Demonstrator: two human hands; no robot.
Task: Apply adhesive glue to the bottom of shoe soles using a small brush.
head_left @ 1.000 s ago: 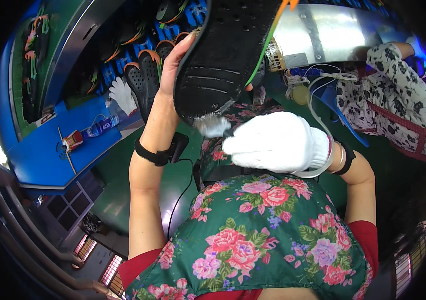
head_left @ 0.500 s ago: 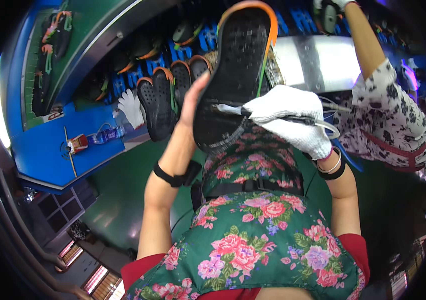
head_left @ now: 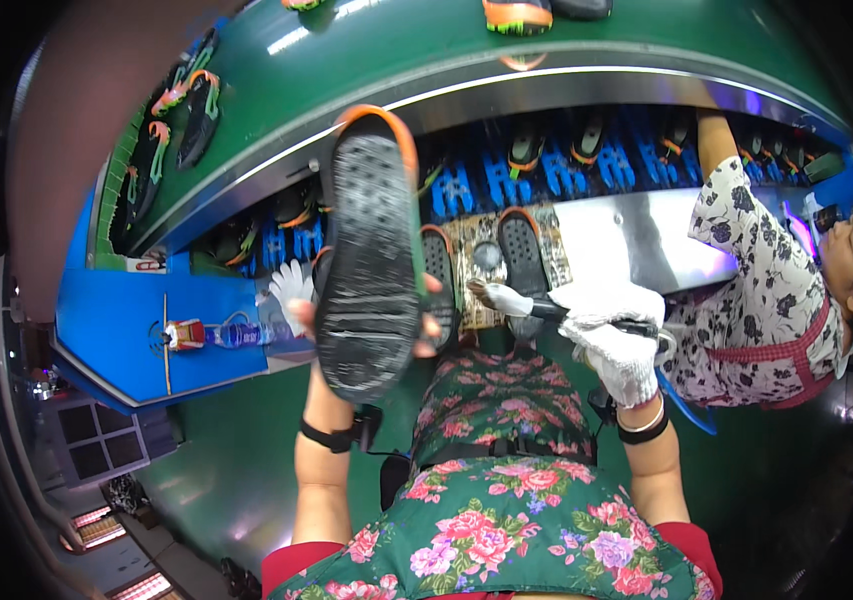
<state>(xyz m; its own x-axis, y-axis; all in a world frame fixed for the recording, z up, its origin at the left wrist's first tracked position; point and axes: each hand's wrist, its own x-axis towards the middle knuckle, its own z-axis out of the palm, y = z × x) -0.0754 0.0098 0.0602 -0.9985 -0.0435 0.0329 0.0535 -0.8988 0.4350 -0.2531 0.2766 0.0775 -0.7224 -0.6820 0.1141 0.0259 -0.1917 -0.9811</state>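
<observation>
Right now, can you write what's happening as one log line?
left hand: holds shoe sole upright | right hand: gloved, grips brush | brush: off sole

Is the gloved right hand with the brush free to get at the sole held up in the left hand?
Probably yes: the right hand and its brush sit just beside the sole, with nothing between them.

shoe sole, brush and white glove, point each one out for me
shoe sole (head_left: 366, 270), head view, middle of the black studded tread
brush (head_left: 499, 297), head view, the pale bristle head
white glove (head_left: 618, 340), head view, back of the gloved right hand
</observation>
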